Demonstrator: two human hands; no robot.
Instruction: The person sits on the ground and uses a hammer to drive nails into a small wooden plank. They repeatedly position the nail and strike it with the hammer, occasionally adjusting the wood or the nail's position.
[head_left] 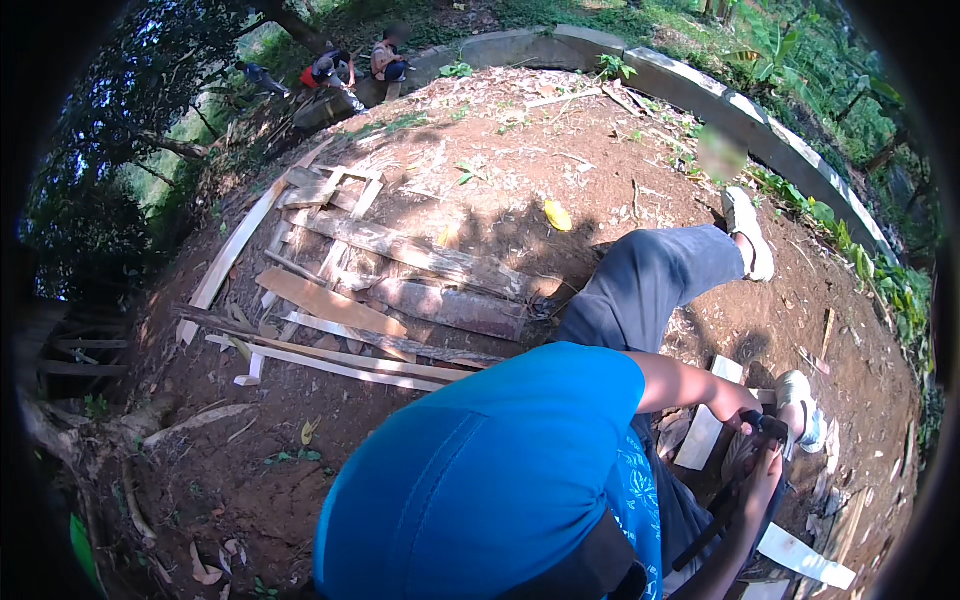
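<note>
My left hand (738,408) reaches out from my blue sleeve and is closed on a small black object (768,426), whose kind I cannot make out. Just below it, my right hand (768,466) is closed too, close against the black object; what its fingers hold is hidden. Both hands are beside my light-coloured shoe (797,400). Under them lies a pale board (706,430), partly covered by my leg. Another pale piece of wood (806,556) lies below my right forearm. My other leg, in grey trousers (650,270), stretches out to the second shoe (748,235).
Rough planks (400,245) and narrow strips (330,362) lie loosely on the brown soil to the left. A yellow leaf (557,215) is on the ground. A low concrete wall (680,75) curves along the back. Several people (330,72) are at the far left.
</note>
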